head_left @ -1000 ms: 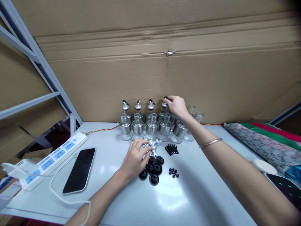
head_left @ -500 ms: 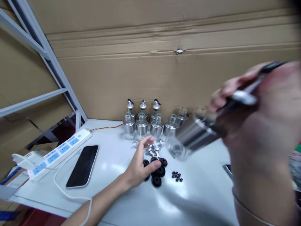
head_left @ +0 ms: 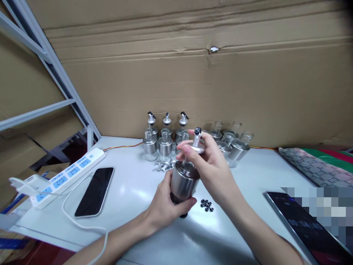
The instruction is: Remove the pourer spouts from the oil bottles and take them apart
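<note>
My left hand [head_left: 167,206] is wrapped round a glass oil bottle [head_left: 184,184] with a brushed steel sleeve, held a little tilted above the table. At its neck, my right hand [head_left: 216,165] pinches the silver pourer spout [head_left: 198,143], which has a black flap at its tip. Fingers partly cover the neck, so I cannot tell how far the spout is seated. Black round stoppers lie under the bottle, mostly hidden. Small black rings [head_left: 206,205] sit to its right, and loose silver spout parts [head_left: 164,165] lie behind my left hand.
Three bottles with spouts [head_left: 167,120] stand at the back, with several open bottles [head_left: 150,145] in front and more open ones [head_left: 241,147] to the right. A phone [head_left: 95,191] and a power strip [head_left: 68,176] lie left; a second phone [head_left: 300,224] lies right.
The bottle came from the right, tilted in my right hand, to the middle. My left hand has closed round its body, and my right hand has shifted to the spout.
</note>
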`<state>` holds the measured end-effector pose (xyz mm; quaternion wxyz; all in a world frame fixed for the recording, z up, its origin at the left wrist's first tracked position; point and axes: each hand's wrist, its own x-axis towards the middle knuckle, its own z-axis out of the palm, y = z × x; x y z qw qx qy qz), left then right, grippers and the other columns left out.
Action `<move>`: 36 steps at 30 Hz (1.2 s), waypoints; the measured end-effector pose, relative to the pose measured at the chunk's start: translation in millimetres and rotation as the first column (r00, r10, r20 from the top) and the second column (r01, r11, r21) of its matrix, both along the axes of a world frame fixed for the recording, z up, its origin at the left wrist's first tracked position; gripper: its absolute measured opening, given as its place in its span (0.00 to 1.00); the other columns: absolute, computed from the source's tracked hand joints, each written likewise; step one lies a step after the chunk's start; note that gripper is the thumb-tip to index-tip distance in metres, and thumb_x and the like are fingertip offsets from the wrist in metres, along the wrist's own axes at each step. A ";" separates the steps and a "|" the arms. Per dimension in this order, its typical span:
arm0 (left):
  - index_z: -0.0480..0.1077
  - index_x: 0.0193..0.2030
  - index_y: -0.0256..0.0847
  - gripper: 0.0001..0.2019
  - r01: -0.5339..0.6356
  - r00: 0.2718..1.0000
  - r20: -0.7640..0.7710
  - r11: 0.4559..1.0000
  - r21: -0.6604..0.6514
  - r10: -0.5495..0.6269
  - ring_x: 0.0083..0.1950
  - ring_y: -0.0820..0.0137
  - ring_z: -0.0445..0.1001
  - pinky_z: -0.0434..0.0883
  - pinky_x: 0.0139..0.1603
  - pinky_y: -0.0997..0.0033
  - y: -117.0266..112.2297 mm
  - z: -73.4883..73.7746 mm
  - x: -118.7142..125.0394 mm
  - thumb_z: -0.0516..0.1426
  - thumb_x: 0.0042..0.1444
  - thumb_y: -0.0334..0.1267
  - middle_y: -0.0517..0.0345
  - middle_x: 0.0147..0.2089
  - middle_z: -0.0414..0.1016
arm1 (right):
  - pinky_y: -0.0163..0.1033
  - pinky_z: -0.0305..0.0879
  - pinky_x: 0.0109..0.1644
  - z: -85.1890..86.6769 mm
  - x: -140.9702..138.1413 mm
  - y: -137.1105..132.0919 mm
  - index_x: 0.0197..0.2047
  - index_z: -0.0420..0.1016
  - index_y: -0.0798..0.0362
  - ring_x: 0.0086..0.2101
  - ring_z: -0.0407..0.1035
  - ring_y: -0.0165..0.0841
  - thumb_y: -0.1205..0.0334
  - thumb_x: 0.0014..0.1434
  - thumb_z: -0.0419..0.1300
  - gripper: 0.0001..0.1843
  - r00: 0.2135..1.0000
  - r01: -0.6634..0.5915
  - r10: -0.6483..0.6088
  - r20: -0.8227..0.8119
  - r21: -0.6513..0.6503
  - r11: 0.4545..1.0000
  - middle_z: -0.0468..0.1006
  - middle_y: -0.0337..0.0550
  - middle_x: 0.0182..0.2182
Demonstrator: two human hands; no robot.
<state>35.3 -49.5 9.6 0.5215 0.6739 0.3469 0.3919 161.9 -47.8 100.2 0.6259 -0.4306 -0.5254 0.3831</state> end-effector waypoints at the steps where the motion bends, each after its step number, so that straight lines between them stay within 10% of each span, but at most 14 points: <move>1: 0.60 0.52 0.38 0.28 -0.011 1.000 -0.001 1.000 0.015 0.011 0.44 0.63 0.69 0.67 0.44 0.65 -0.1 0.9 0.8 0.64 0.46 0.42 0.51 0.47 0.71 | 0.36 0.66 0.35 1.3 -0.3 -1.6 0.45 0.62 0.50 0.31 0.69 0.29 0.53 0.52 0.63 0.20 0.999 0.026 -0.026 0.031 0.016 1.000 0.73 0.38 0.33; 11: 0.61 0.50 0.39 0.28 -0.062 0.991 -0.105 0.979 0.192 0.083 0.42 0.64 0.70 0.68 0.43 0.63 -6.3 -1.2 4.7 0.64 0.44 0.42 0.53 0.45 0.71 | 0.34 0.57 0.26 11.8 7.3 -9.6 0.27 0.53 0.50 0.23 0.61 0.26 0.54 0.53 0.62 0.18 0.941 0.172 -0.185 0.285 0.070 0.983 0.67 0.32 0.22; 15: 0.60 0.52 0.40 0.29 -0.082 0.981 -0.147 0.958 0.276 0.127 0.44 0.63 0.71 0.69 0.45 0.61 -3.3 -3.8 3.4 0.65 0.43 0.41 0.52 0.47 0.71 | 0.34 0.58 0.26 12.3 12.9 -6.1 0.23 0.55 0.51 0.21 0.62 0.27 0.47 0.55 0.60 0.21 0.980 0.042 -0.044 0.195 0.013 0.999 0.68 0.34 0.18; 25: 0.63 0.49 0.36 0.30 0.210 0.975 -0.062 0.976 -0.059 -0.214 0.37 0.67 0.67 0.65 0.38 0.69 -5.6 5.2 -0.9 0.65 0.41 0.45 0.53 0.39 0.71 | 0.34 0.54 0.23 7.4 21.4 7.7 0.17 0.61 0.53 0.17 0.62 0.27 0.38 0.51 0.60 0.28 0.990 -0.132 0.126 -0.057 -0.118 0.984 0.66 0.37 0.13; 30: 0.66 0.42 0.34 0.25 0.519 0.854 0.230 0.777 -0.355 -0.466 0.33 0.67 0.70 0.66 0.34 0.70 -2.5 14.9 -1.1 0.65 0.39 0.46 0.52 0.33 0.72 | 0.33 0.56 0.21 1.3 28.9 20.6 0.17 0.61 0.53 0.15 0.61 0.25 0.42 0.44 0.67 0.26 0.903 -0.343 0.255 -0.347 -0.221 0.913 0.65 0.33 0.14; 36: 0.70 0.36 0.30 0.23 0.716 0.696 0.550 0.499 -0.488 -0.462 0.30 0.67 0.73 0.68 0.31 0.70 -3.1 0.5 -0.4 0.66 0.36 0.45 0.50 0.30 0.72 | 0.34 0.60 0.24 2.0 25.7 26.0 0.17 0.55 0.53 0.15 0.56 0.23 0.44 0.49 0.65 0.28 0.757 -0.482 0.302 -0.580 -0.181 0.857 0.62 0.30 0.13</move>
